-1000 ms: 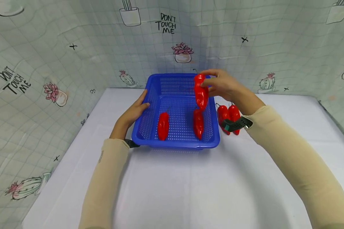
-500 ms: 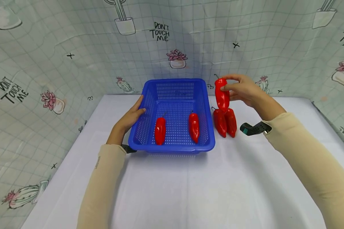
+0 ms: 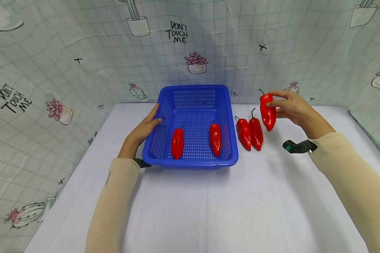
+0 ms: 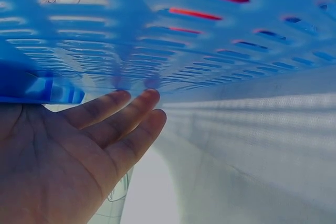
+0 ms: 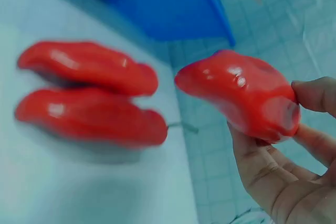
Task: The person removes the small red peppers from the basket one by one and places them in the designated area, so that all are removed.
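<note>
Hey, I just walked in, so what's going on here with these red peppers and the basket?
A person's right hand pinches one red pepper, its tip pointing down. Beside it, a second pepper and a third pepper lie side by side on the white table. The left hand holds the left side of the blue basket, where a fourth pepper and a fifth pepper lie apart.

- Centre of frame: basket [image 3: 190,163], counter [image 3: 209,211] beneath.
- Inside: left pepper [image 3: 177,144], right pepper [image 3: 215,140], apart.
- On the counter, just right: two peppers [image 3: 256,135] side by side.
- Farther right: held pepper [image 3: 267,114], in the right hand [image 3: 290,106].
- Basket's left side: left hand [image 3: 143,130].
- Upper frame, behind: cloth [image 3: 228,38].
</note>
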Demonstrator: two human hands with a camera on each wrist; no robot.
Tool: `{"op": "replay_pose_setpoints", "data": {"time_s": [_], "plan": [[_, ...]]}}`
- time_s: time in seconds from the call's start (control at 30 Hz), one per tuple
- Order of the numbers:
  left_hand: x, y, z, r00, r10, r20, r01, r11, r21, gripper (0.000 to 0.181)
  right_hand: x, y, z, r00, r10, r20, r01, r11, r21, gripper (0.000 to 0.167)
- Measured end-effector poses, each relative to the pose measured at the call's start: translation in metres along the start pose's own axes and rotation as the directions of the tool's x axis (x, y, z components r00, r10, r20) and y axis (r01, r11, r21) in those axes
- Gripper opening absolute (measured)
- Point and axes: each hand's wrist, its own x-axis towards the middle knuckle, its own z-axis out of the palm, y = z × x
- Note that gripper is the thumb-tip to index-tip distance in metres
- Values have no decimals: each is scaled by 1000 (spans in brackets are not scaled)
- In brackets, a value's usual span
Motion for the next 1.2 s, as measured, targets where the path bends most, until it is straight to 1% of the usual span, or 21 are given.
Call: {"op": "replay_pose_setpoints", "data": {"time_s": [0.1,0.13,0.23,0.37,0.47,0.6,0.73,0.93,1.0,1.07,1.2], "plan": [[-6,11,0,1000,-5,8,5,1000,-13,68,0,10,-3,999,48,-6,-48,999,12,69],[-6,11,0,1000,-7,9,8,1000,-14,68,0,14,-4,998,61,-2,-61,998,16,69],[-2,6,-1,1000,-8,6,8,1000,-8,68,1,25,-3,995,95,7,-95,995,25,68],[6,-9,-4,1000,4,-4,-4,1000,2,67,4,36,1,994,112,-3,-112,994,7,67],[8,-13,-4,1000,12,-10,-12,1000,1,67,6,43,4,992,121,-28,-122,992,-25,68],[8,-14,-2,1000,9,-10,-9,1000,1,67,6,49,9,988,149,-45,-151,987,-46,70],[9,-14,-1,1000,6,-18,-5,1000,20,67,7,54,14,988,146,-42,-148,987,-62,69],[9,-11,0,1000,-3,-29,3,1000,17,67,10,60,20,991,128,-38,-131,987,-90,69],[8,-10,0,1000,-2,-27,3,1000,15,67,11,61,22,991,128,-35,-131,986,-104,70],[3,-2,1,1000,-14,-21,14,1000,8,67,12,61,24,991,132,-29,-135,985,-112,71],[1,-2,0,1000,-9,-24,10,1000,15,67,13,58,27,990,137,-22,-139,980,-144,75]]}}
